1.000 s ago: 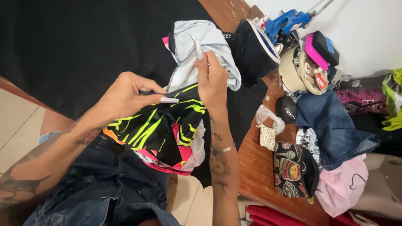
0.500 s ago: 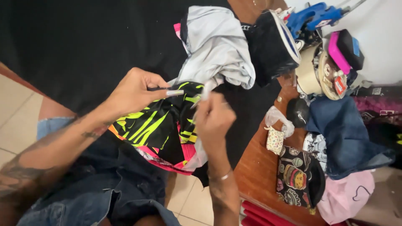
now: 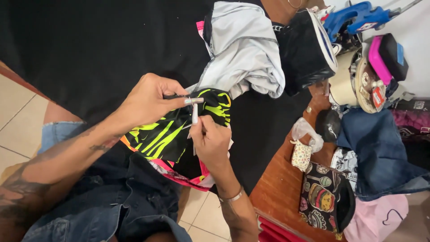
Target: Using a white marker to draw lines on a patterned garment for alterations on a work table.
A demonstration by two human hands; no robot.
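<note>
Pinching the black neon-striped garment point(image 3: 170, 134) over your lap, your left hand point(image 3: 150, 101) clamps its edge while your right hand point(image 3: 210, 143) grips a small white tool point(image 3: 194, 114); steady, taut fabric seems needed next.

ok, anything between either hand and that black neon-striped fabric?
Nothing visible. The left hand pinches the black and neon-yellow fabric at its top edge; the right hand is against it, fingers on a thin light-coloured tool at that spot.
</note>
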